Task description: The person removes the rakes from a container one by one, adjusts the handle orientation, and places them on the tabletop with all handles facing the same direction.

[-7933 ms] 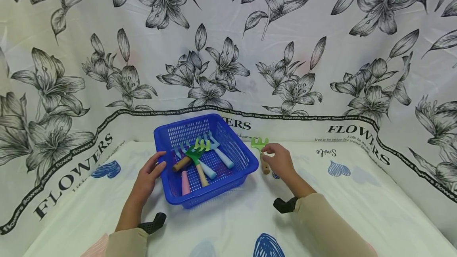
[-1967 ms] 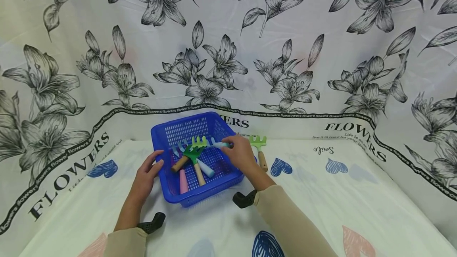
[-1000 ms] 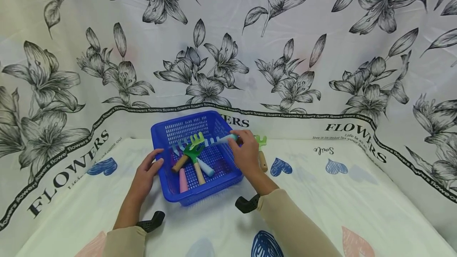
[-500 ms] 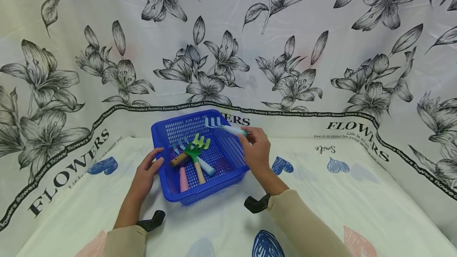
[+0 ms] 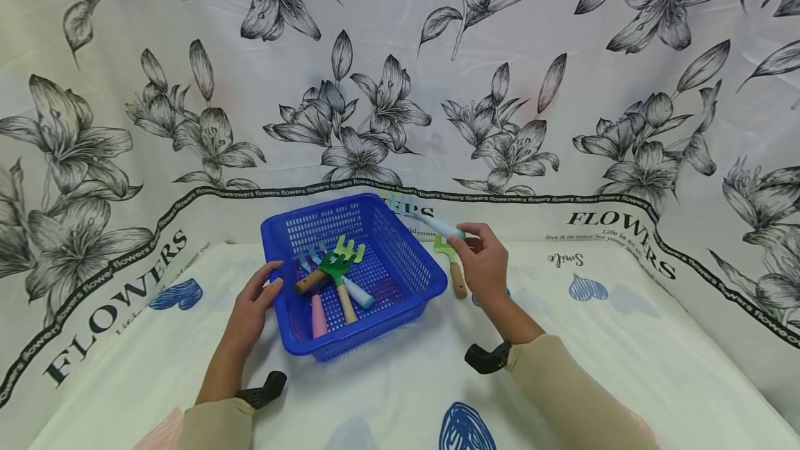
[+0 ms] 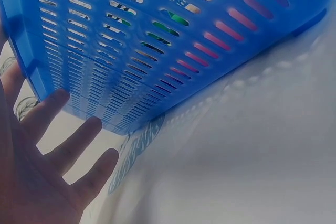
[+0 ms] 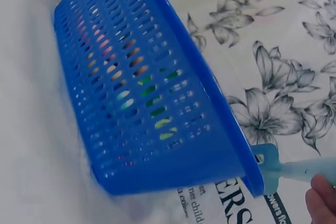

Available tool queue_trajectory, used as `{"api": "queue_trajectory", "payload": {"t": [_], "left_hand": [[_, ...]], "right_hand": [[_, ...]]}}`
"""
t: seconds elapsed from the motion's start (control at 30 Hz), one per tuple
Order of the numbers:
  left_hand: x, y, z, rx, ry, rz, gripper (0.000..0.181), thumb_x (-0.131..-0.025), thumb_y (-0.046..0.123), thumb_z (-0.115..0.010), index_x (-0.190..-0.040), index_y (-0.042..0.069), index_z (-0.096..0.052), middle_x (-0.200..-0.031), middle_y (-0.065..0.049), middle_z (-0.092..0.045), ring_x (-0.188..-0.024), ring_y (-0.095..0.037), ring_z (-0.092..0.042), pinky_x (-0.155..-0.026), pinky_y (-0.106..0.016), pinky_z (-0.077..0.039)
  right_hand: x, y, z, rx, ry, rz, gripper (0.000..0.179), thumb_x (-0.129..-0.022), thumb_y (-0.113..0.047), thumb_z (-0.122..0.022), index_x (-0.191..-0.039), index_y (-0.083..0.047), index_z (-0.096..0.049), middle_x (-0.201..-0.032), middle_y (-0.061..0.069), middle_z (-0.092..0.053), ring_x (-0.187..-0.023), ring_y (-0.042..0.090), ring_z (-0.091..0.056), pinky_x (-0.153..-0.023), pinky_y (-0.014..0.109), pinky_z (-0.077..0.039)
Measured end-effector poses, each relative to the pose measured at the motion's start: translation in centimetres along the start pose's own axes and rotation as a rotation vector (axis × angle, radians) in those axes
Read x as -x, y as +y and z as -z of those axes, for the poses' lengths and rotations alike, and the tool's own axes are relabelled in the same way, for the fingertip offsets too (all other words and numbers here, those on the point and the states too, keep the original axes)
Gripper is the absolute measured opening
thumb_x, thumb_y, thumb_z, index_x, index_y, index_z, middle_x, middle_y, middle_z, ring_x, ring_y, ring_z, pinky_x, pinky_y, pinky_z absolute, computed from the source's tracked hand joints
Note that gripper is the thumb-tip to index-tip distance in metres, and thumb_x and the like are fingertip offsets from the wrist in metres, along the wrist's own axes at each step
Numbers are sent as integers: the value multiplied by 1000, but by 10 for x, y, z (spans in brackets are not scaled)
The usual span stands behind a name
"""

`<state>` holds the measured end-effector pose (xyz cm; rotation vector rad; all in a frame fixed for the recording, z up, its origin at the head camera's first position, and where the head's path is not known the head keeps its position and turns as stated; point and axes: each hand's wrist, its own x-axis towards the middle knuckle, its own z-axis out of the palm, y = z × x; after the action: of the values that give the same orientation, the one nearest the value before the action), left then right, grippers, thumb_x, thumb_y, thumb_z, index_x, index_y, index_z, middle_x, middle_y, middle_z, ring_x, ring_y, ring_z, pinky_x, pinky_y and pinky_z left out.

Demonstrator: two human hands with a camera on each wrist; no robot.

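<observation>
My right hand (image 5: 486, 266) pinches the handle end of a light-blue toy hand rake (image 5: 432, 223), holding it in the air beyond the basket's right rim with its tines pointing left. In the right wrist view the rake (image 7: 300, 170) shows past the rim, with only some fingertips (image 7: 321, 203) visible. My left hand (image 5: 248, 307) rests at the left side of a blue plastic basket (image 5: 375, 329). In the left wrist view, its fingers (image 6: 79, 142) are spread and fairly straight against or close to the perforated wall (image 6: 94, 72); exact contact is unclear.
Inside the basket lie several small garden tools, among them a dark-green fork (image 5: 337, 266), a pink handle (image 5: 319, 317) and a light-blue handle (image 5: 358, 293). A light-green rake with a wooden handle (image 5: 459, 281) lies on the cloth right of the basket. A flowered curtain (image 5: 369, 123) rises behind.
My right hand has lifted the light-blue rake out of the basket and carried it up and rightward past the rim. The left hand has stayed at the basket's left side.
</observation>
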<state>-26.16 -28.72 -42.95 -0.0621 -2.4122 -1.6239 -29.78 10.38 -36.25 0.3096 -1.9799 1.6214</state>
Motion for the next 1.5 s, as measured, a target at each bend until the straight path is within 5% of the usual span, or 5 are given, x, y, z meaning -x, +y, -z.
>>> {"api": "queue_trajectory", "payload": {"t": [0.2, 0.57, 1.17, 1.5], "left_hand": [[2, -1, 0, 1, 0, -7, 60, -101, 49, -42, -151, 18, -32, -159, -15, -19, -139, -45, -28, -105, -63, -30], [1, 1, 1, -9, 1, -4, 62, -101, 50, -41, -152, 17, -31, -160, -15, -17, -139, -46, -26, -104, -64, -29], [-1, 4, -1, -11, -4, -1, 61, -101, 51, -42, -152, 18, -32, -160, -14, -18, -139, -46, -27, -104, -64, -30], [1, 5, 1, 0, -9, 7, 59, -102, 47, -42, -153, 19, -30, -160, -15, -17, -140, -46, -25, -106, -63, -29]], "right_hand": [[4, 8, 22, 117, -10, 11, 27, -91, -20, -71, -114, -7, -65, -102, 11, -70, -86, 21, -67, -67, 19, -52], [12, 17, 46, 171, -14, -20, 25, -92, -19, -70, -112, -6, -64, -92, 10, -72, -82, 23, -68, -63, 18, -51], [16, 36, 88, 416, -14, 121, 22, -89, -12, -72, -109, -4, -66, -93, 8, -68, -79, 18, -65, -67, 14, -47], [25, 50, 97, 528, -70, 258, 22, -82, -5, -78, -101, -3, -67, -91, 6, -65, -76, 18, -66, -62, 33, -55]]}}
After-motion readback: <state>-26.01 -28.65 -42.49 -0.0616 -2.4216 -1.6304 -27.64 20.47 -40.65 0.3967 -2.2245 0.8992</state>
